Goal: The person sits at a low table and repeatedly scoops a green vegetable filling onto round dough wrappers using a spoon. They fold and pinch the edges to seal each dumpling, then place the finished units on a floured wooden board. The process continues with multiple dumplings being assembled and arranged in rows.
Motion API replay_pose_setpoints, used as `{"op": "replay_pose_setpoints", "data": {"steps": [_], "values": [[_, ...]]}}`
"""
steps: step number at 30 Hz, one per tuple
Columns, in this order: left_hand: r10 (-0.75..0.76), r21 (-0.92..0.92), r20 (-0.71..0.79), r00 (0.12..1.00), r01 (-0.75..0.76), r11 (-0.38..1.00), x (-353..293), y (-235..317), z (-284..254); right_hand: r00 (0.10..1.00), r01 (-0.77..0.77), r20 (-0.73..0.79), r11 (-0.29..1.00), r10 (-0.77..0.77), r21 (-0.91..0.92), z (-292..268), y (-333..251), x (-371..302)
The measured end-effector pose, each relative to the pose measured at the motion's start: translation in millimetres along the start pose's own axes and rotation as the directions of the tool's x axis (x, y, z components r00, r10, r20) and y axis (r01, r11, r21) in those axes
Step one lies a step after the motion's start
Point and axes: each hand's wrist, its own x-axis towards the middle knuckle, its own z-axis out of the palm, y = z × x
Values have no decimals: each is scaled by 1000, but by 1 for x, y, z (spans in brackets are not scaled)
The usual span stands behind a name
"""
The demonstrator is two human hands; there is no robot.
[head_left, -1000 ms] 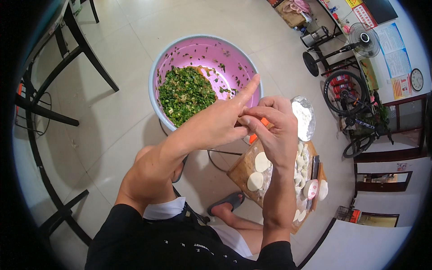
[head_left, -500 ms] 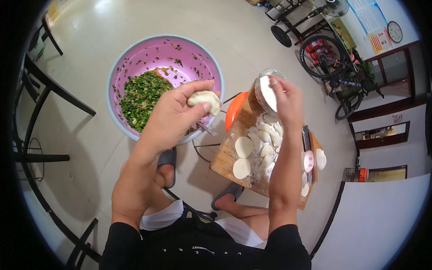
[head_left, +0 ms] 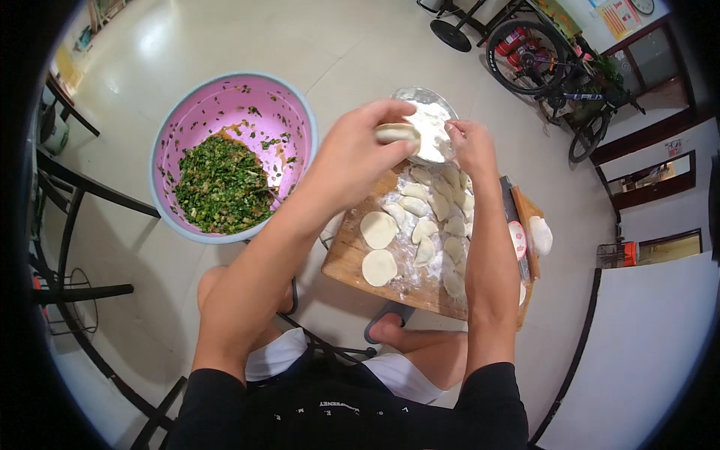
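Observation:
A folded dumpling (head_left: 397,135) is pinched between the thumb and fingers of my left hand (head_left: 356,154), above the far edge of the wooden board (head_left: 345,259). My right hand (head_left: 472,146) has its fingertips pressed together at the right side of a bowl of white flour (head_left: 431,116); anything between them is hidden. Several finished dumplings (head_left: 424,251) lie in rows on the floured board, partly behind my right forearm. Left of them, two flat round wrappers, the upper wrapper (head_left: 379,230) and the lower wrapper (head_left: 379,268), lie side by side.
A pink basin (head_left: 155,176) of chopped green filling (head_left: 217,184) stands at the left, with a utensil handle (head_left: 276,196) in it. A white dough lump (head_left: 540,236) sits right of the board. Black chairs (head_left: 97,184) line the left; a bicycle (head_left: 529,56) stands far right.
My left hand has carried the dumpling right, from beside the basin to the flour bowl. My right hand stays by the bowl, and the whole view has shifted slightly.

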Motion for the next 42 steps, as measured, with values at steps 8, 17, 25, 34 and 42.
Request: {"op": "replay_pose_setpoints", "data": {"steps": [8,17,25,34,42], "values": [[63,459,70,996,-88,884,120,-69,67,958,118,-275,987,-83,112,-47,26,-70],[-86,809,151,985,-73,583,167,-108,89,918,-33,-378,972,121,232,-80,68,-183],[-143,861,405,903,-325,390,182,-86,75,909,-97,-369,958,196,271,-78,78,-206],[10,796,600,800,-598,92,173,-105,71,921,-72,-347,952,178,298,-71,76,-206],[-236,894,448,862,-428,131,157,-64,85,927,-82,-330,954,180,290,-72,74,-204]]}}
